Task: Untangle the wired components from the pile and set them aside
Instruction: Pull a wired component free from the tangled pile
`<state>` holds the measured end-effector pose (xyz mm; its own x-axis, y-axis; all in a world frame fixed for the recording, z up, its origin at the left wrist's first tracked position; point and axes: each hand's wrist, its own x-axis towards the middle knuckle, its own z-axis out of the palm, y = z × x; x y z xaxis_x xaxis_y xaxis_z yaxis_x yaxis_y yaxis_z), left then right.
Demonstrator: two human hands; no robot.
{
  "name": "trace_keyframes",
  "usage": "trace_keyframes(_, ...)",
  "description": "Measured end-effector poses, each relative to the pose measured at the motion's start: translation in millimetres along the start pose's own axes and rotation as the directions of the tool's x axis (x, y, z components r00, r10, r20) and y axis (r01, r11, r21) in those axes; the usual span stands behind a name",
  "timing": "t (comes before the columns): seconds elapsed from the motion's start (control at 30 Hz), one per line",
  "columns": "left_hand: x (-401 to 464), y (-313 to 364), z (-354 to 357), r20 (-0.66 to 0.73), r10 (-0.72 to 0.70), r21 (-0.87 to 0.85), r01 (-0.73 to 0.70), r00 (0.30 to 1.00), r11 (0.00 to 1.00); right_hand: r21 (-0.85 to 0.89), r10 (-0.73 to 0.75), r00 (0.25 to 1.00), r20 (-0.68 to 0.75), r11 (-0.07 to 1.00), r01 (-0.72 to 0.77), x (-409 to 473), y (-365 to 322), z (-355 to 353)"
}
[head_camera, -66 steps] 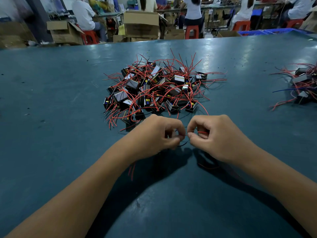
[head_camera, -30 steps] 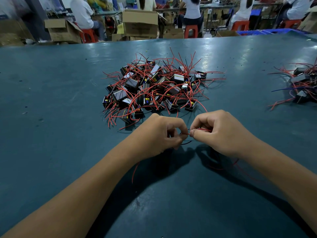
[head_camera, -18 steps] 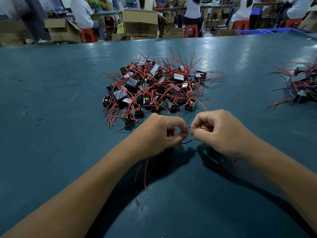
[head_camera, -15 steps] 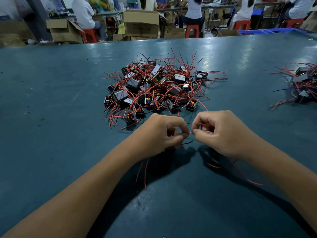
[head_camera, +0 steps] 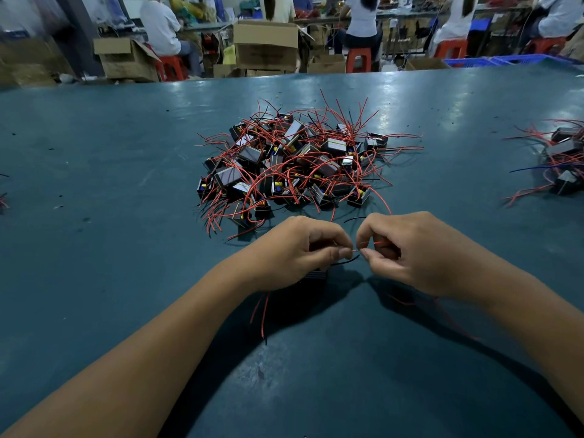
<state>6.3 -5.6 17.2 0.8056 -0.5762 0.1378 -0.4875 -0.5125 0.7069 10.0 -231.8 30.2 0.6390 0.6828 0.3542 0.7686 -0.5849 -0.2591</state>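
A pile of small black wired components [head_camera: 294,165] with tangled red leads lies mid-table. In front of it my left hand [head_camera: 297,254] grips one black component [head_camera: 316,275], mostly hidden under the palm, and pinches its thin red wire at the fingertips. My right hand [head_camera: 407,251] pinches the same red wire [head_camera: 377,243] a finger's width away. Red leads [head_camera: 262,314] trail from under my left wrist. A further red lead [head_camera: 455,324] runs under my right wrist.
A second, smaller heap of wired components [head_camera: 562,162] lies at the table's right edge. The green table [head_camera: 94,248] stretches wide on the left. Beyond its far edge stand cardboard boxes [head_camera: 265,45], red stools and seated people.
Both hands stay put, fingertips working the wire between them; the right hand's pinch has shifted slightly. The red leads now hang longer below my left wrist.
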Motion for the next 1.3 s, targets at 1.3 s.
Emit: trace_keyframes(1.3,-2.1,4.4,-5.9,0.053,0.002,0.060,-0.005,0.999,0.998,0.071,-0.029,0.998,0.046,0.997,0.026,-0.8,3.5,1.7)
